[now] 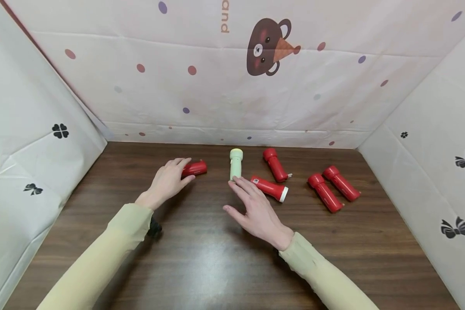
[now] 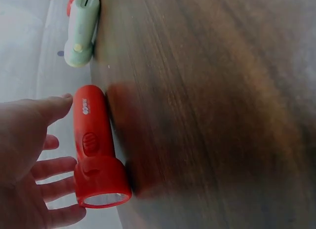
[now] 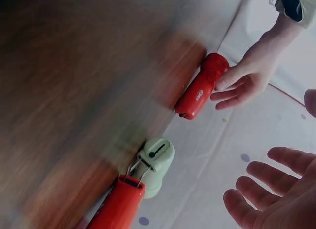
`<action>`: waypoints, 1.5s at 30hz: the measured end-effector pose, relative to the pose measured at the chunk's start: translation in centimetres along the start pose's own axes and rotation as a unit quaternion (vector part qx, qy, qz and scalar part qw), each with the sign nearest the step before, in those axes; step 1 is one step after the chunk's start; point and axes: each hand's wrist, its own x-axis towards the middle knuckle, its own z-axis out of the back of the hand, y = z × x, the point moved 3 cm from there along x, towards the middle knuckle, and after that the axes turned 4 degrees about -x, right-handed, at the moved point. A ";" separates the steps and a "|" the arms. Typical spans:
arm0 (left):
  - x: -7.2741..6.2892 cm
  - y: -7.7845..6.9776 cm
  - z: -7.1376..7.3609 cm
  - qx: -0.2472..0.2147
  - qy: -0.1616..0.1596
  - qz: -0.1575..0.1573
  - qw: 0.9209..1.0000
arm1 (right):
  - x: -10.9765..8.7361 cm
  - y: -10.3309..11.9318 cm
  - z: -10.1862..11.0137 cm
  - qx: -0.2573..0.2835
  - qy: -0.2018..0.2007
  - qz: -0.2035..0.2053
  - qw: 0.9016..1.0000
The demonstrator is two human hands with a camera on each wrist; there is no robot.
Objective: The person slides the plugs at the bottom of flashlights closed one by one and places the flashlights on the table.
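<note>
My left hand (image 1: pixel 168 179) is over a red flashlight (image 1: pixel 196 168) lying on the left of the table. In the left wrist view its thumb is at the tail of the flashlight (image 2: pixel 92 123) and its fingertips are right beside the head, not curled round it. To the right, a pale green flashlight (image 1: pixel 235 165) points toward the back wall. My right hand (image 1: pixel 258 212) hovers near its tail with fingers spread and nothing held. Beside those fingers lies a red flashlight with a white rim (image 1: pixel 269 188), partly overlapped by the hand.
Another red flashlight (image 1: pixel 275 165) lies behind, toward the wall. Two more red flashlights, a nearer one (image 1: pixel 325 193) and a farther one (image 1: pixel 342 183), lie side by side at the right. Patterned sheeting (image 1: pixel 201 94) encloses the brown wooden table (image 1: pixel 201 267) at the back and sides.
</note>
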 end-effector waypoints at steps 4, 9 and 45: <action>0.5 0.3 -0.3 0.018 0.011 -0.004 1.000 | 0.8 0.2 -0.7 0.009 0.004 -0.001 1.000; 1.0 0.4 -0.5 0.033 0.019 -0.013 0.999 | 1.6 0.3 -1.3 0.018 0.010 -0.012 1.000; -0.7 -1.1 0.8 -0.008 -0.047 -0.092 0.995 | 5.3 0.7 -3.4 0.063 -0.018 -0.035 0.997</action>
